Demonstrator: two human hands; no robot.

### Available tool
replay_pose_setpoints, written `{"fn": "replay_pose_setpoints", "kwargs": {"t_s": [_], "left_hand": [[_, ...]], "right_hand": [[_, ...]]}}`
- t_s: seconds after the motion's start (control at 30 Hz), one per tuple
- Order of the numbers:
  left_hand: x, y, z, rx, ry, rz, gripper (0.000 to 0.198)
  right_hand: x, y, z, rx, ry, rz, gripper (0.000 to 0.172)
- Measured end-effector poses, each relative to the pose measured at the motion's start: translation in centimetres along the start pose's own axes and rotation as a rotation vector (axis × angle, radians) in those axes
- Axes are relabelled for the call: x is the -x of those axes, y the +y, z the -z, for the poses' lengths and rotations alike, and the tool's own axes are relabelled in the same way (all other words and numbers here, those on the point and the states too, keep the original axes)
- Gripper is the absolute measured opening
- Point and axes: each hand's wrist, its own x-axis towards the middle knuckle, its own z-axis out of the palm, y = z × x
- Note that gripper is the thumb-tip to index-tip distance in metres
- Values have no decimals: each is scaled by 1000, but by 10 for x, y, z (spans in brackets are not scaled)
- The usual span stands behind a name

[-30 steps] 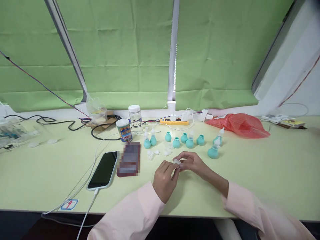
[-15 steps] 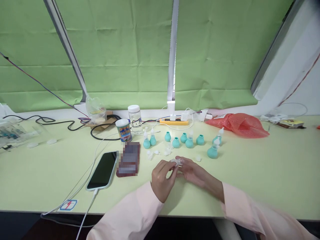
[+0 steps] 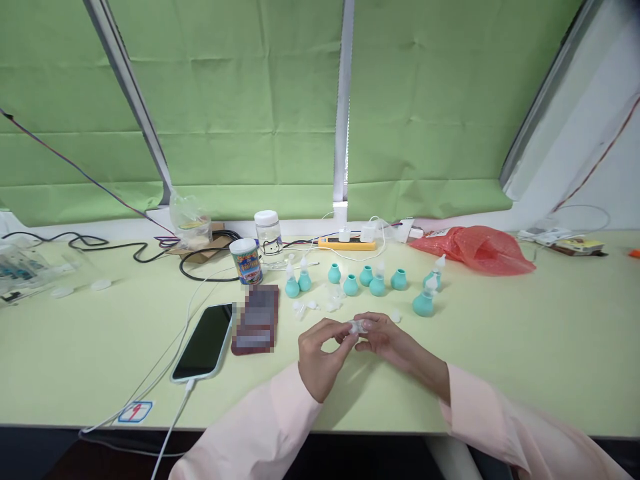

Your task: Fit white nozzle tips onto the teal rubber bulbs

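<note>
Head view: from my remote seat I look down on a pale green table [image 3: 480, 347], where two bare hands meet in front of the wearer. A small clear piece [image 3: 357, 327] sits between them, above the tabletop. Its visible part seems to run crosswise, from one hand toward the other; fingers cover its ends, so I cannot tell its full shape.

The left hand [image 3: 320, 360] pinches it from the left between thumb and forefinger, which arch into a loop. The right hand [image 3: 393, 340] grips it from the right, thumb pressed on it, other fingers curled behind. Neither hand is nearer; both touch it.

Just beyond the right hand lies a white disc [image 3: 395, 317]. Farther back, loose clear parts [image 3: 333, 300] lie near several upright teal bulbs [image 3: 351, 286], some with clear nozzles.
</note>
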Motion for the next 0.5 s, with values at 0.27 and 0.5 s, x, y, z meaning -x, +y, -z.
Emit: {"fn": "replay_pose_setpoints", "kwargs": {"t_s": [0.27,0.5], "left_hand": [[-2,-2,1,142,14,97,8],[-4,1,2,-54,86,-102,7]], "right_hand": [[2,0,2,-121,-47,-57,13],[1,1,2,-131,-26,-98,15]]}}
